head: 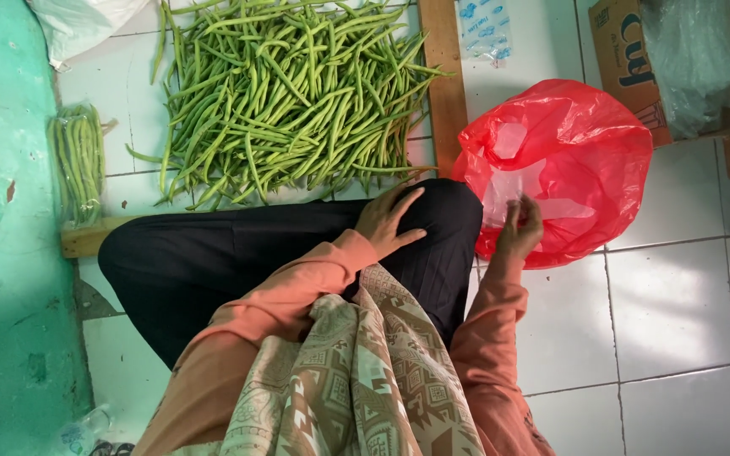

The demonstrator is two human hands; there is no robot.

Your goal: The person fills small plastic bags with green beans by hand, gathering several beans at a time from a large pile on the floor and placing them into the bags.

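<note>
I sit on a white tiled floor with one knee in black trousers (297, 245) raised. My left hand (389, 221) rests flat on that knee, fingers spread, holding nothing. My right hand (520, 228) reaches into the mouth of a red plastic bag (585, 143) and pinches the clear plastic bags (517, 187) lying inside it. A large heap of green long beans (289, 93) lies on the floor just beyond my knee.
A packed bundle of beans (79, 160) lies at the left beside a turquoise wall (2, 253). Wooden battens (443, 76) frame the heap. A cardboard box (635, 59) with clear plastic stands at the top right. A white sack (78, 25) sits at the top left.
</note>
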